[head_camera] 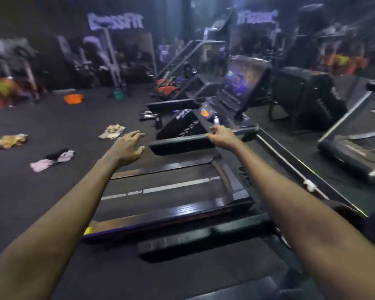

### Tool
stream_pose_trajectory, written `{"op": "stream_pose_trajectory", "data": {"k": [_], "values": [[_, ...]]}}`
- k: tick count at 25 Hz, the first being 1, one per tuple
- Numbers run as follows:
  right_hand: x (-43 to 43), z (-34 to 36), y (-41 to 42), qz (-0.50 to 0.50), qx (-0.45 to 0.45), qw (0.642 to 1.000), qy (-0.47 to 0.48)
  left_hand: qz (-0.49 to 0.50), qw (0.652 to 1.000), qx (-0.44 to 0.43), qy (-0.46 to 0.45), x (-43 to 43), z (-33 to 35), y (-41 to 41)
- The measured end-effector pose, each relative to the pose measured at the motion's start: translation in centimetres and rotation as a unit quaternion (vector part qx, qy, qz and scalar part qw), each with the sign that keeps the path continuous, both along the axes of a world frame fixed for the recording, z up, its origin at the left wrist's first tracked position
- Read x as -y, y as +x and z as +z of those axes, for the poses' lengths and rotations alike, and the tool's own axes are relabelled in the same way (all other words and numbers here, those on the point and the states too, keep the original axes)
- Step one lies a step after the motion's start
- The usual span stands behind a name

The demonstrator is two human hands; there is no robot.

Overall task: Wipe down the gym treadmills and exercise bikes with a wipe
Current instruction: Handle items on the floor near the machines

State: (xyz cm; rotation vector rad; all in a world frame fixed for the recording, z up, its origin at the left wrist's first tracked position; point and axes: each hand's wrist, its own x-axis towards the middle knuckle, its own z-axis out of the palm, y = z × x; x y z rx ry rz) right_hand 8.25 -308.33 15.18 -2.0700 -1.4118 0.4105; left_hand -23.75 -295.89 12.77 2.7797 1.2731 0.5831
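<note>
Reaching out with both arms over a black treadmill (160,187) in a dim gym.

Left hand (129,146) out with fingers spread and slack, gripping nothing, just left of the treadmill's front handrail (182,146). Right hand (222,135) at the handrail's top edge, fingers loosely curled downward with nothing in them; possibly brushing the rail, though too blurred to tell. Beyond it, on the console (182,124), a small white bottle (216,120) standing upright. Off to the left on the dark floor (41,202), three crumpled cloths (112,132) lying well apart. To the right, a second treadmill (351,152).
</note>
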Motion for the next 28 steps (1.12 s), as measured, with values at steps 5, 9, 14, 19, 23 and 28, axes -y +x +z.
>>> {"op": "stream_pose_trajectory", "data": {"k": [5,9,14,19,23,28], "values": [[-8.6,-0.1,-12.2,0.09,-0.007,0.996,-0.01,0.124,0.992,0.027,-0.007,-2.3,0.6,-14.9],[-13.9,0.6,-20.7,0.135,-0.019,0.991,0.009,0.181,0.982,0.045,-0.019,-4.2,1.9,-25.0],[-19.3,1.7,-30.1,0.188,-0.014,0.982,0.029,0.236,0.97,0.06,-0.018,-6.8,3.0,-34.8],[-26.3,2.5,-36.1,0.218,-0.006,0.975,0.042,0.255,0.965,0.055,-0.017,-11.1,3.3,-40.1],[-33.1,2.2,-39.0,0.225,-0.01,0.973,0.053,0.256,0.965,0.062,-0.01,-16.6,3.6,-42.3],[-42.3,1.2,-41.4,0.215,-0.03,0.976,0.032,0.248,0.967,0.06,-0.018,-25.1,4.0,-44.0]]}}
